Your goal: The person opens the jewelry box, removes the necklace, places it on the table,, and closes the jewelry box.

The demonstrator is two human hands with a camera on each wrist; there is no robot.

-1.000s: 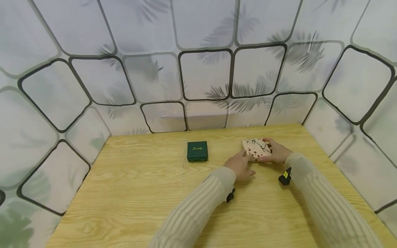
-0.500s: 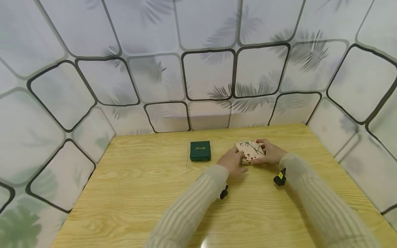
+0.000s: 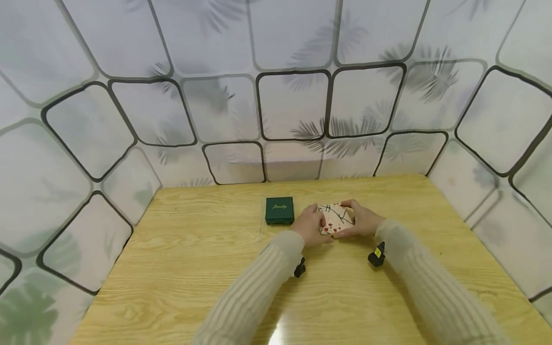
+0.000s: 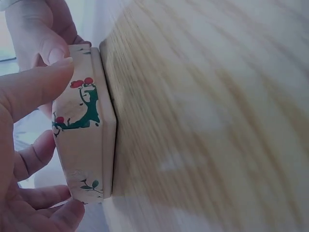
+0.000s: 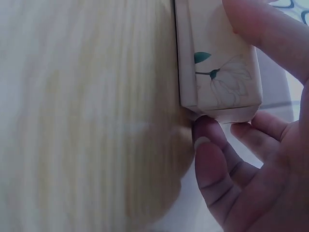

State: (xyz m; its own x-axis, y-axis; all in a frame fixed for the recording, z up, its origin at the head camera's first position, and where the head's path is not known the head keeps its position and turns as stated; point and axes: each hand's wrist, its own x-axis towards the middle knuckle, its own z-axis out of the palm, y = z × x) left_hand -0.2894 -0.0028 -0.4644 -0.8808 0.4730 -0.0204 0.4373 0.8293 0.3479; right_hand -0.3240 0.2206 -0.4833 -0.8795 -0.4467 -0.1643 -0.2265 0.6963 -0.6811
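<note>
A flat square cream box (image 3: 335,218) printed with red flowers and dark green branches lies between my hands, right of the tabletop's middle in the head view. My left hand (image 3: 308,226) grips its left end, thumb along the near side and fingers around the far corner. On the opposite end, my right hand (image 3: 363,219) holds the box between thumb and fingers. Seen from the left wrist, the box's side wall (image 4: 79,154) shows a slim base rim close over the wood. The right wrist view shows a pale flower on its wall (image 5: 224,79).
A dark green box (image 3: 279,211) with gold lettering, which seems to read "Jewelry", stands just left of my left hand. The wooden table (image 3: 185,258) extends around both. A patterned cloth wall (image 3: 293,105) rises behind the table and along its sides.
Both hands have moved the floral box left and a little toward me, bringing it nearer the green box. The green box stays at its place on the table while the view shifts slightly.
</note>
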